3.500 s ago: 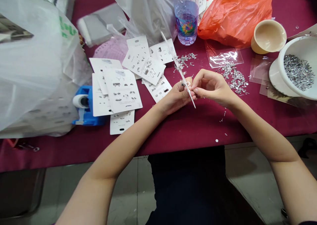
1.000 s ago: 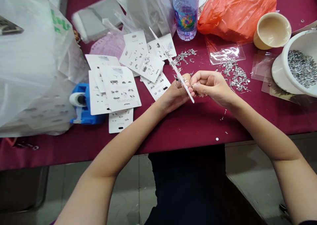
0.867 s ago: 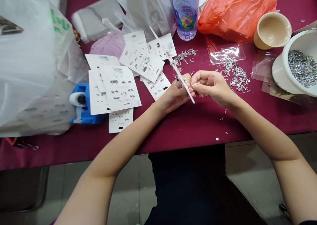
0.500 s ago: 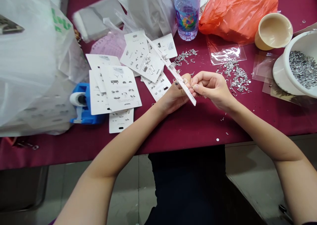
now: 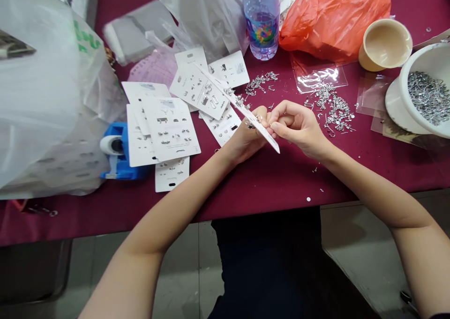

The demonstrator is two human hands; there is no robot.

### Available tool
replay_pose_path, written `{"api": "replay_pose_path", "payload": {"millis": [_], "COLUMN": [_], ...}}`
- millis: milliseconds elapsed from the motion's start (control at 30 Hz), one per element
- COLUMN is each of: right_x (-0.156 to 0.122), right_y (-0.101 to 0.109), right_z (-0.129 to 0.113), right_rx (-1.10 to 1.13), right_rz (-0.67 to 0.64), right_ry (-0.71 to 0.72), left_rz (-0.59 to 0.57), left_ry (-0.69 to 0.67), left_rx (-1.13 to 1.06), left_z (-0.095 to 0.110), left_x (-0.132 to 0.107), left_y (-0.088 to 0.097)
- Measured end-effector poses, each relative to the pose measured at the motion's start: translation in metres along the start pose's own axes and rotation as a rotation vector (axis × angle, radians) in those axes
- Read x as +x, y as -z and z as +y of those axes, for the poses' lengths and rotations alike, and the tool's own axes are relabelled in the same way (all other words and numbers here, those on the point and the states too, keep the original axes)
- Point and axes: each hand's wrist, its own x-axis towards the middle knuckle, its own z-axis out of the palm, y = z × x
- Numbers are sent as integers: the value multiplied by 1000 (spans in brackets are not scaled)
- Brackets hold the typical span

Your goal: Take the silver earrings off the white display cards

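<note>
My left hand (image 5: 246,138) grips a white earring card (image 5: 242,110), held nearly edge-on and tilted up to the far left above the maroon table (image 5: 263,183). Small silver earrings stick out of the card near its middle. My right hand (image 5: 298,127) is closed in a pinch against the card's near end, right beside my left thumb; what its fingertips hold is too small to name. Both hands touch at the card.
Several filled earring cards (image 5: 168,127) lie left of my hands by a blue tape dispenser (image 5: 117,152). Loose silver pieces (image 5: 333,108) are scattered to the right. A white bowl of metal hooks (image 5: 425,96), a beige cup (image 5: 385,45), a water bottle (image 5: 263,21), and orange and clear plastic bags stand behind.
The card in my left hand has tipped flatter and swung its far end leftward, showing more of its face. Both hands stay together at its near end.
</note>
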Motion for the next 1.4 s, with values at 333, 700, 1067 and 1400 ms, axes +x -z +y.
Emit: {"api": "replay_pose_path", "payload": {"millis": [333,700,1067,1400], "right_x": [0,-1,-5,-3], "right_y": [4,8,6,2], "right_z": [-7,-10,-10,-2], "right_rx": [-142,-353,-729,-568], "right_rz": [-2,6,28,22], "right_ry": [72,224,472,360], "left_rz": [-34,-26,-35,-59], "left_ry": [4,44,15,17], "left_rx": [20,4,99,132], "left_z": [2,4,4,3], "left_x": [1,-1,0,0], "left_y": [-1,0,-7,-4]}}
